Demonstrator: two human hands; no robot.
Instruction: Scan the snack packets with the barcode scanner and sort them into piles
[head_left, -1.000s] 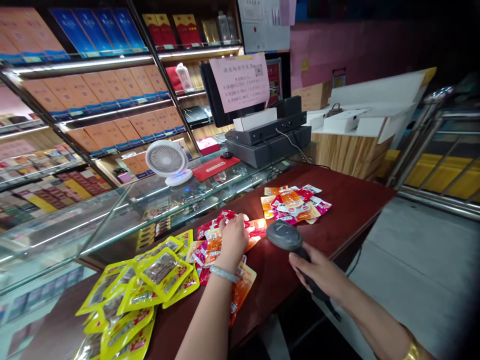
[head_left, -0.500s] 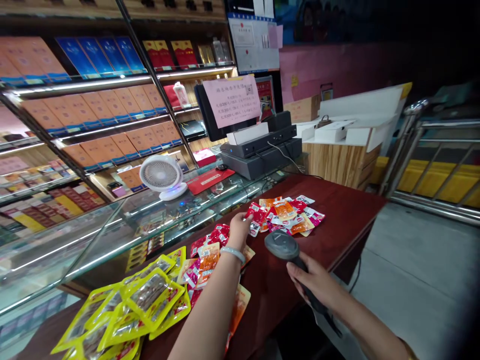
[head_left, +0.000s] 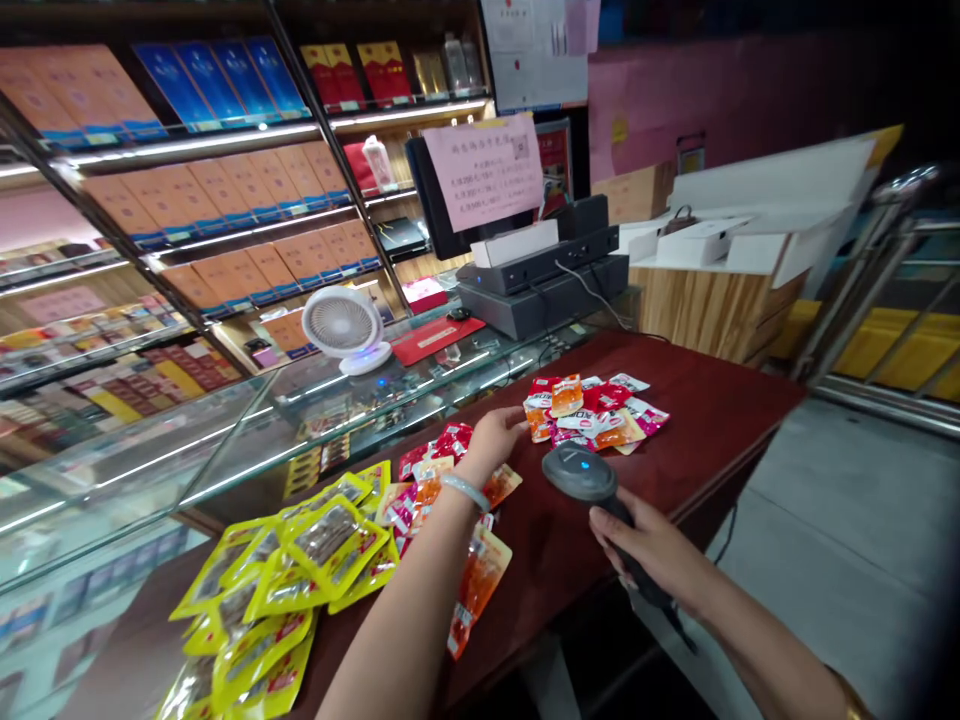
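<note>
My right hand (head_left: 645, 545) is wrapped round the handle of a dark grey barcode scanner (head_left: 581, 472), which has a small blue light on its top. My left hand (head_left: 499, 438), with a pale bangle on the wrist, reaches over the table beside a far pile of small snack packets (head_left: 592, 415) in red, orange, white and pink. Its fingers stretch towards the pile's left edge, and nothing shows in them. Under and around the left forearm lies a nearer group of similar snack packets (head_left: 480, 575), partly hidden. Yellow snack bags (head_left: 292, 560) lie heaped on the left.
Everything lies on a dark red table (head_left: 720, 385). Behind it runs a glass display counter (head_left: 300, 430) with a white fan (head_left: 345, 325), a monitor (head_left: 439, 205) and a cash drawer (head_left: 517, 300). Boxed goods fill the shelves (head_left: 247, 200). A metal railing (head_left: 892, 270) stands right.
My left hand has let go of a red packet at the far pile and drawn slightly back from it. The scanner's blue light now shows. The whole view has shifted slightly.
</note>
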